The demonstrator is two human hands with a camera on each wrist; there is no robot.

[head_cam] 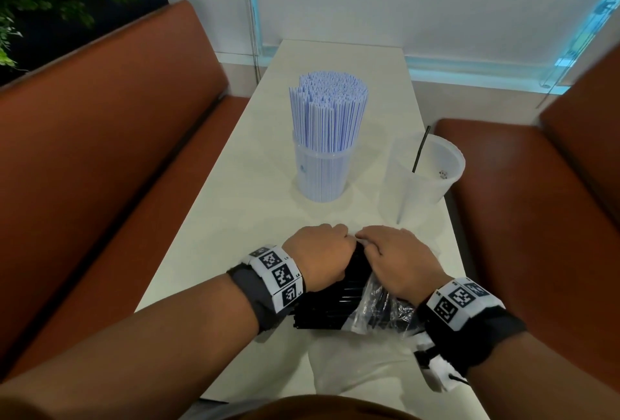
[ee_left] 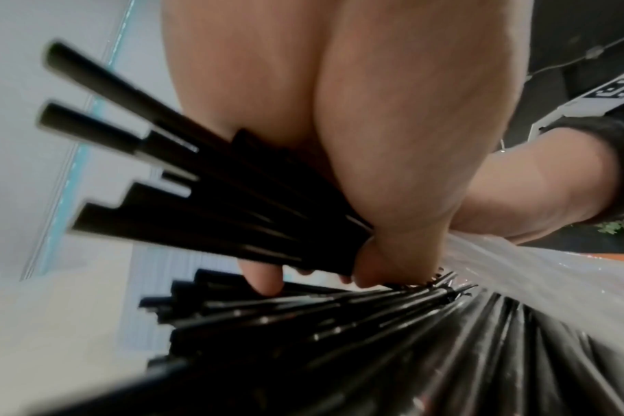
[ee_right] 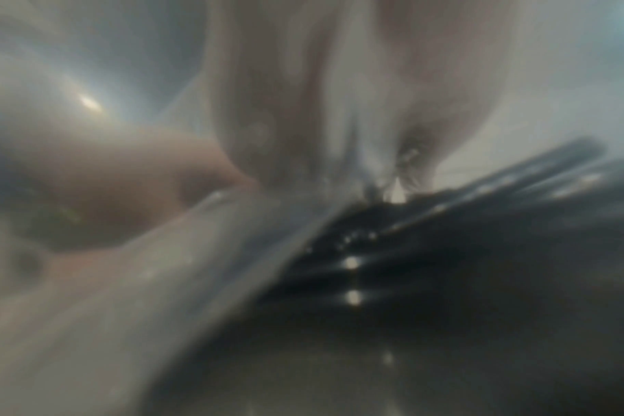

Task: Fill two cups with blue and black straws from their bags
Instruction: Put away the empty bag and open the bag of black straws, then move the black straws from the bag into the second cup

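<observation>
left hand (head_cam: 320, 253): fingers curled, gripping the black straws (ee_left: 204, 208) | right hand (head_cam: 396, 260): knuckles up, fingers bent down on the plastic bag (head_cam: 379, 312) | both forearms reach forward, hands touching, wrists banded

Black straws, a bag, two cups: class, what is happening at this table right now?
A person is pulling black straws out of a clear plastic bag. The left hand has its grip around a bunch of them, while the right hand holds the bag. One cup is already packed with blue straws; the other cup holds just a single black straw.
</observation>
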